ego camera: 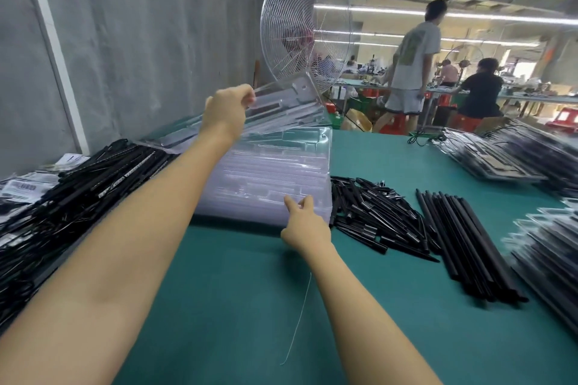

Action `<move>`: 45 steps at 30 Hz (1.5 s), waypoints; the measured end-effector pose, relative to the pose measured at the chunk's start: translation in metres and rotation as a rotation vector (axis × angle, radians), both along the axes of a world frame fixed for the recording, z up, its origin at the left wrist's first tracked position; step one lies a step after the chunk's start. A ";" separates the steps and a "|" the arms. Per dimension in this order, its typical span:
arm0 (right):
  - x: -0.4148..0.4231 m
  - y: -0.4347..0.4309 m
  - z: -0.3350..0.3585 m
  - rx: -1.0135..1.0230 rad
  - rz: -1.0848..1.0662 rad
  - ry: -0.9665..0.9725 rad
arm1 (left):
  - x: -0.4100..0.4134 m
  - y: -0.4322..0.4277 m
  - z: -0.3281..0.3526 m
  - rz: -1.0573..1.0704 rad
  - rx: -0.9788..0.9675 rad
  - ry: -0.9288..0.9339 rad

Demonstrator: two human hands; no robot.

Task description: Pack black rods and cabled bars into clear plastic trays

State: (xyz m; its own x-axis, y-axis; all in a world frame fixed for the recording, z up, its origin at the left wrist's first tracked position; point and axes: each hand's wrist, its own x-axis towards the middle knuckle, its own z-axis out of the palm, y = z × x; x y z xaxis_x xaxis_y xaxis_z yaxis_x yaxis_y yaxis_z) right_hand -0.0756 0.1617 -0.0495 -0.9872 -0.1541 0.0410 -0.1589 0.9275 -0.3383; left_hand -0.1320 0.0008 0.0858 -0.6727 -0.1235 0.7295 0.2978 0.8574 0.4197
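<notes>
top tray: i see one clear tray (291, 103) raised off the stack, tilted, its far end up in front of the fan and its low end touching the stack.
left hand: my left hand (226, 109) pinches that tray's near upper corner, fingers curled on the rim.
stack: the rest of the clear trays sit as a stack (272, 166) on the table's middle, between the two black heaps.
right hand: my right hand (305, 225) is at the stack's near right corner, finger and thumb straight and spread on the top edge, grasping nothing that i can see; the other fingers are hidden.
short rods: a loose heap of short rods (375, 216) lies just right of the stack, touching its side.
long rods: a neat row of long rods (463, 237) lies right of that heap.
cabled bars: a big pile of bars (78, 184) with cables fills the table's left side, under my left forearm.
labels: printed labels (25, 186) lie at the pile's far left.
packed trays: filled trays (506, 156) are stacked at the far right, and more (553, 244) at the near right edge.
table: green top (237, 306), with a thin pale thread (300, 316) beside my right forearm.
fan: a wire-cage fan (305, 28) stands behind the stack.
people: one person (413, 56) stands and another (480, 87) sits at benches well behind.
</notes>
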 end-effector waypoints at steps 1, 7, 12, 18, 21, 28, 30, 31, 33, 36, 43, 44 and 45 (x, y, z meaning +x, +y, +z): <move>0.000 0.000 0.002 0.010 -0.003 -0.004 | -0.001 -0.002 0.003 -0.001 0.014 0.004; -0.009 -0.005 0.035 0.186 -0.012 0.003 | -0.001 -0.003 0.000 -0.062 -0.018 -0.060; -0.055 -0.006 0.057 0.203 -0.040 0.120 | 0.000 0.009 -0.031 -0.126 -0.145 -0.154; -0.119 -0.021 0.046 0.174 0.012 0.096 | -0.009 0.023 -0.052 -0.127 -0.315 -0.190; -0.141 -0.033 0.036 0.178 0.061 0.056 | -0.011 0.026 -0.051 -0.111 -0.405 -0.171; -0.164 -0.044 0.013 0.166 0.021 0.027 | -0.017 0.010 -0.024 -0.030 -0.308 -0.030; -0.166 -0.044 0.015 0.158 0.031 0.006 | -0.021 0.007 -0.009 -0.025 -0.257 -0.040; -0.166 -0.044 0.015 0.162 0.036 -0.002 | -0.024 0.007 -0.004 -0.024 -0.253 -0.045; -0.167 -0.044 0.015 0.172 0.037 -0.006 | -0.027 0.007 0.002 -0.034 -0.247 -0.050; -0.168 -0.044 0.011 0.177 0.033 0.000 | -0.025 0.000 0.020 -0.025 -0.179 0.046; -0.174 -0.044 0.010 0.159 0.045 -0.037 | 0.005 -0.002 0.076 -0.226 -0.325 0.245; -0.174 -0.042 0.012 0.122 0.057 -0.049 | 0.014 0.002 0.067 -0.209 -0.358 0.284; -0.173 -0.040 0.015 0.050 0.069 -0.056 | 0.024 0.005 0.056 -0.172 -0.397 0.343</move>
